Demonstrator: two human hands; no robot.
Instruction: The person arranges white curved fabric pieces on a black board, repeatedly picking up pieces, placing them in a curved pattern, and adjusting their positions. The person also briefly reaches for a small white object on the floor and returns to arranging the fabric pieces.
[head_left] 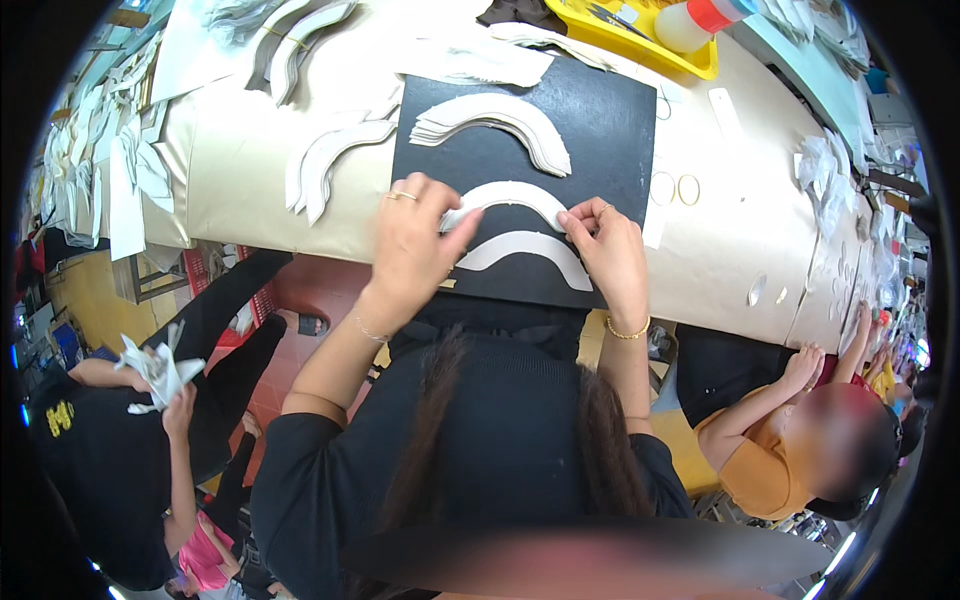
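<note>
On a dark mat (620, 130) lies a white curved strip (515, 192), arched upward. My right hand (612, 255) has thumb and forefinger closed on its right end. At the strip's left end is my left hand (415, 240), slightly smeared, with thumb and forefinger apart; whether it touches the strip I cannot tell. A second white curved strip (530, 245) lies flat just below, nearer to me. Farther up the mat sits a stack of similar curved pieces (490, 115).
More curved pieces (335, 155) lie left of the mat, with a banded bundle (290, 50) beyond. A yellow tray (700, 65) holds a bottle (685, 25) at the back right. Rubber bands (688, 189) lie right of the mat. Other people sit on both sides.
</note>
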